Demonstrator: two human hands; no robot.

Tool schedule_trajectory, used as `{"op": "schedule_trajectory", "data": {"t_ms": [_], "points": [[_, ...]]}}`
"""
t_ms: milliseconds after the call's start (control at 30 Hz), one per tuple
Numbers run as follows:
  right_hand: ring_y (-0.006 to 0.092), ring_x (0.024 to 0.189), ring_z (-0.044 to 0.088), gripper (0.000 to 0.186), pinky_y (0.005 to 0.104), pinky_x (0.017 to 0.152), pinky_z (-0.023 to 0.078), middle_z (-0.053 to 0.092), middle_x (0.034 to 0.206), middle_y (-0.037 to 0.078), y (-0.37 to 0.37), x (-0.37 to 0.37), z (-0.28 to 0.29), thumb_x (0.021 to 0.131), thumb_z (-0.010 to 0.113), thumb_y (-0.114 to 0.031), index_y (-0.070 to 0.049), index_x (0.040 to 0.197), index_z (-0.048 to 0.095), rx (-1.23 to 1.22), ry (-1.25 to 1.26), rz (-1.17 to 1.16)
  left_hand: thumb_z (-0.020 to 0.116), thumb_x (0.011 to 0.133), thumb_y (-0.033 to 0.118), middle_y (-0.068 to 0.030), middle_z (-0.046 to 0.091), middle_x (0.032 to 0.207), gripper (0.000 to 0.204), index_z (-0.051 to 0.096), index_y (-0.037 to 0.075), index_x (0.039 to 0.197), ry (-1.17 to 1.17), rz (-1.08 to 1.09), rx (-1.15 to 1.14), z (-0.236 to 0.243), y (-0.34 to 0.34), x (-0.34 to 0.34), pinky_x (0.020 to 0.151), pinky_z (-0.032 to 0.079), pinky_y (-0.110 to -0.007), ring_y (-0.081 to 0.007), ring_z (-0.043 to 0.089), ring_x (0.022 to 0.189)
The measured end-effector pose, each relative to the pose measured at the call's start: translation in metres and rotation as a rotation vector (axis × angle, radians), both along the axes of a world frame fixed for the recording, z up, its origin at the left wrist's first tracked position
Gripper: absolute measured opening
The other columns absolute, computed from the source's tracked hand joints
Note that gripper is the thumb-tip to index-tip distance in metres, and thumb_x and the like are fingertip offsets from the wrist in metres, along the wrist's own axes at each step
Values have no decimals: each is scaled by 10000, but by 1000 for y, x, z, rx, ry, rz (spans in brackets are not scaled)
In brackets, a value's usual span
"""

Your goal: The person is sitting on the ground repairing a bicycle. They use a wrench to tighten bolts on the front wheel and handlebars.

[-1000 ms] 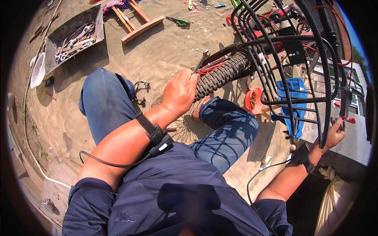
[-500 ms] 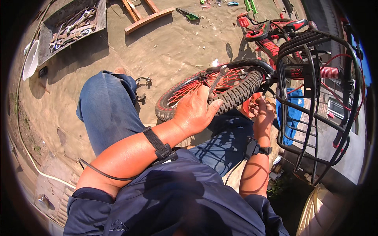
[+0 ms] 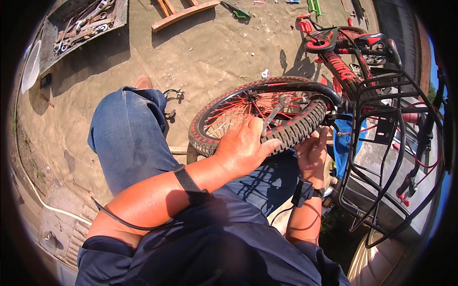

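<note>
A bicycle lies on its side, its front wheel [image 3: 210, 102] with red spokes tilted before me. My left hand [image 3: 245, 143] is closed round an open-ended wrench [image 3: 273, 116], whose jaws lie over the spokes. Its thumb presses on the knobby black tyre [image 3: 298, 133]. On the wheel's right side, my right hand [image 3: 312, 155] grips the tyre's lower edge with curled fingers, partly hidden by the tread. Just above it, the black fork [image 3: 305, 87] reaches over the wheel.
A black wire basket [image 3: 381, 157] fills the right side, with loose red and black cables. Upper left stands a metal tray [image 3: 50, 33] of wrenches. Brake parts [image 3: 174, 95] lie beside my knee. A wooden stool frame [image 3: 186, 15] and a green-handled tool [image 3: 236, 9] lie at the far side.
The wheel and fork have turned slightly, and the wrench has shifted right and down with my left hand. A red piece beside my right fingers no longer shows; that hand is now against the tyre.
</note>
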State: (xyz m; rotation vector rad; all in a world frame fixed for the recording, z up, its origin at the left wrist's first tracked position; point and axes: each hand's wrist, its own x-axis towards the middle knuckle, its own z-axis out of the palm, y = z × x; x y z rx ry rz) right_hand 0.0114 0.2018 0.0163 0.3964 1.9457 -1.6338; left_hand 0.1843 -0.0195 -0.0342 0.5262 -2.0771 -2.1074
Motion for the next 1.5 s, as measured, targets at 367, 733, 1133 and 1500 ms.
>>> {"op": "schedule_trajectory", "data": {"t_ms": [367, 733, 1133, 1500], "points": [[218, 1229, 523, 455, 421, 1102, 360, 582, 1324, 76, -23, -5, -3, 1036, 382, -387, -71, 1340, 503, -168, 16, 334, 795, 717, 446, -195, 566, 961, 707, 469, -3, 1156, -16, -71, -59, -3, -4, -6, 783, 480, -461, -397, 587, 919], [327, 1140, 600, 449, 527, 980, 478, 613, 1262, 149, -32, -17, 2, 984, 510, -390, -72, 1297, 555, -428, -246, -190, 799, 714, 443, -210, 577, 955, 678, 477, -9, 1103, -39, -150, -23, -3, -10, -12, 784, 479, -460, -408, 590, 914], [281, 1041, 652, 509, 484, 880, 557, 647, 1180, 108, 27, -21, -37, 967, 512, -500, -101, 1279, 556, -318, -105, -150, 542, 954, 368, -210, 527, 826, 374, 477, 0, 957, -4, -111, 64, -10, -7, -18, 729, 461, -505, -441, 569, 818], [166, 863, 636, 358, 311, 680, 546, 650, 1043, 25, -43, -8, -56, 985, 534, -347, -105, 1248, 555, -408, -153, -127, 492, 938, 48, -60, 650, 944, 184, 576, 3, 1095, 188, 8, 666, -8, -46, -91, 799, 487, -282, -117, 598, 885]]}}
